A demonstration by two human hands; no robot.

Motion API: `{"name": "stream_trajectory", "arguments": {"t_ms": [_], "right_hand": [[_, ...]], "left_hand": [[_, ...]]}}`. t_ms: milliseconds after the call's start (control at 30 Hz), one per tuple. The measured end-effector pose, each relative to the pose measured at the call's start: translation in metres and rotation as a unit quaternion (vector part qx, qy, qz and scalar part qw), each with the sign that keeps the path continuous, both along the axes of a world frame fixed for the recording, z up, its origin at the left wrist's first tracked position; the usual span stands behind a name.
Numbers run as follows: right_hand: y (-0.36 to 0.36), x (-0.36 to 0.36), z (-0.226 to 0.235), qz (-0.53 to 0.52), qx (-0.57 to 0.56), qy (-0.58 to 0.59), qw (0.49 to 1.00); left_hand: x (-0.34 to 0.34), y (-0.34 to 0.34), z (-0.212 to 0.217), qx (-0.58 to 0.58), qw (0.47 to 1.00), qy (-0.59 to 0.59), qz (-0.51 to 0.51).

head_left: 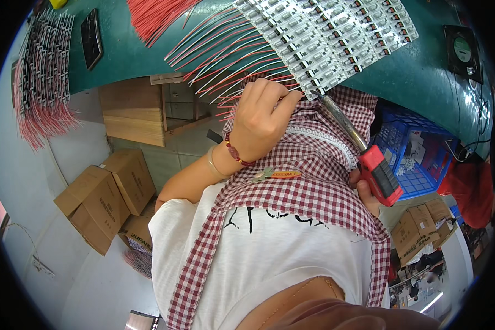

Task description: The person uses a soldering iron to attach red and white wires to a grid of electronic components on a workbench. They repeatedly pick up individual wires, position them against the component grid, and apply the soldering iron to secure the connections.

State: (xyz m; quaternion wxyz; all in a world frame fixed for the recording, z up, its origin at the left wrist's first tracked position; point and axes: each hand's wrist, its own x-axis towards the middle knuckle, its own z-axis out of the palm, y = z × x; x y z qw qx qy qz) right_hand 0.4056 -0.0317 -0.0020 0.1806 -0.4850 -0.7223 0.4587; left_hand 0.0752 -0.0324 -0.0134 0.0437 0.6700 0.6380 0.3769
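A panel of small silver-white circuit boards (335, 47) lies at the near edge of the green table. Red and white wires (225, 55) fan out leftward from its left side. Beside the panel's near corner is my left hand (264, 113), its fingers pinched together on a thin wire that they mostly hide. In my right hand (367, 197), partly hidden behind the handle, is a red and black soldering iron (344, 122). The iron slants up and left, and its tip meets the panel's near corner close to my left fingertips.
On the green table (121, 60) lie a bundle of red wires (154, 19), a phone (92, 38) and wired boards (44, 60) overhanging the left edge. A black device (463, 52) sits at right. Below are a blue crate (418, 179) and cardboard boxes (96, 201).
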Motion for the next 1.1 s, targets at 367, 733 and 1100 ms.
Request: {"name": "stream_trajectory", "arguments": {"t_ms": [367,733,1100], "right_hand": [[0.002,-0.004,0.006,-0.022,-0.071,0.055,0.996],[-0.010,0.021,-0.021,0.003,0.014,-0.053,0.999],[-0.015,0.017,-0.021,-0.014,0.068,-0.048,0.996]], "left_hand": [[0.008,-0.007,-0.004,0.014,1.000,-0.009,-0.025],[0.010,-0.008,-0.006,0.008,1.000,-0.003,-0.024],[0.010,-0.008,-0.005,0.003,1.000,-0.005,-0.024]]}}
